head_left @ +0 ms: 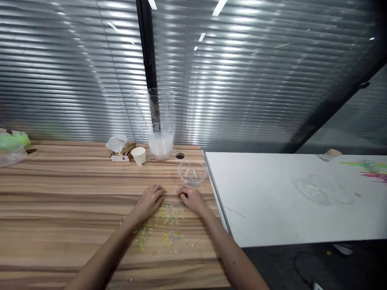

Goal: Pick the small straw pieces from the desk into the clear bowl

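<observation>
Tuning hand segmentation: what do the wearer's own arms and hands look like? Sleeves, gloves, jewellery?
Left forearm and right forearm: no sleeves in view; a small spot marks the right one. Left hand and right hand: no gloves. No watch or bracelet visible; rings too small to tell.

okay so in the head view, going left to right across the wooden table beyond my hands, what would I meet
Green bundle, tissue box, cup, plastic bag, clear bowl.
</observation>
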A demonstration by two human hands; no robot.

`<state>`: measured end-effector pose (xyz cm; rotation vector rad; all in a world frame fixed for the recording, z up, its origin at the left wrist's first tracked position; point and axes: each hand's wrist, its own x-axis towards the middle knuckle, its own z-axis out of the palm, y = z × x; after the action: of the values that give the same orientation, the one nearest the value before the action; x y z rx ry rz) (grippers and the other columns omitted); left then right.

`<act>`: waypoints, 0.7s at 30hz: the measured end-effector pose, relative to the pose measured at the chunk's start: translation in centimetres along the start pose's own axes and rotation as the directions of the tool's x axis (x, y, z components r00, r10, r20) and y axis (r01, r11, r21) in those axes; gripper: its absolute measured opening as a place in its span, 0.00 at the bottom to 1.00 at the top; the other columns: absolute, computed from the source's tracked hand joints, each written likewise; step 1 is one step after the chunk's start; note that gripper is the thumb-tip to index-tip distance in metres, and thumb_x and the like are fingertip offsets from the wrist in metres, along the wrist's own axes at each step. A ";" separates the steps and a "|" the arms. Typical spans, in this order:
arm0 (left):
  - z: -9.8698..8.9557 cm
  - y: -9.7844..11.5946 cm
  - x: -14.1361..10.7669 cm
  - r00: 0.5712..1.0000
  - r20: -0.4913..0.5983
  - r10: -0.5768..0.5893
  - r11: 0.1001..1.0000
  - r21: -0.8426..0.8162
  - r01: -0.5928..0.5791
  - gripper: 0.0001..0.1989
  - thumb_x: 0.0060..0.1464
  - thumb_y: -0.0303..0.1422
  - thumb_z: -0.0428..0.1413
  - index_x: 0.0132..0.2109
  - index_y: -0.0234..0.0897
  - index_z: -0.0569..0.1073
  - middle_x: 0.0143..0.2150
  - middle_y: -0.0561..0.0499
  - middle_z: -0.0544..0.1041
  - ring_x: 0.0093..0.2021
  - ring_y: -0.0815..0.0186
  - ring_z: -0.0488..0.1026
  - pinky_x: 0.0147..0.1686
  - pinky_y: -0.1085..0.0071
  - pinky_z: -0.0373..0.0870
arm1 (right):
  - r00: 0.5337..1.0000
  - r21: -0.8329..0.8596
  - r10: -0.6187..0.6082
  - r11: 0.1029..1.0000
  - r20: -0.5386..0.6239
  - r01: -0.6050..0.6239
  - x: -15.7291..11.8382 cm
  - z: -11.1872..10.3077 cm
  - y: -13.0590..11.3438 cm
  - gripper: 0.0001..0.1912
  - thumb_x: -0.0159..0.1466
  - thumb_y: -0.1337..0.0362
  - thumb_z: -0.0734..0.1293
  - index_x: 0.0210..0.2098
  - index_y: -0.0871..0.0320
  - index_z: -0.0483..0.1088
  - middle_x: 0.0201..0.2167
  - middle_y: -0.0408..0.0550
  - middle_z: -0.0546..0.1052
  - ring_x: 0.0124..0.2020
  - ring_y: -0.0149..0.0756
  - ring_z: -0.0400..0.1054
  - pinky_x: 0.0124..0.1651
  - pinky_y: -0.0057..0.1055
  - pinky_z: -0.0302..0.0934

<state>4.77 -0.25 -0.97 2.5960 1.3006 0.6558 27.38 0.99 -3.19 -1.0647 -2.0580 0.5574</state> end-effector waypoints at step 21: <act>-0.5 -2.4 -0.3 0.990 -0.122 -0.077 0.993 0.082 0.087 0.16 0.59 0.24 0.43 0.50 0.34 0.70 0.47 0.42 0.73 0.49 0.57 0.68 0.51 0.58 0.67 | 1.000 0.027 0.004 1.000 -0.001 -0.004 -0.2 -0.4 -0.5 0.13 0.57 0.79 0.59 0.29 0.60 0.72 0.32 0.46 0.73 0.35 0.32 0.68 0.41 0.28 0.61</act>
<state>2.66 0.93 -1.42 2.5897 1.4952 0.7655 27.49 0.60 -2.73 -1.0531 -2.0424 0.5848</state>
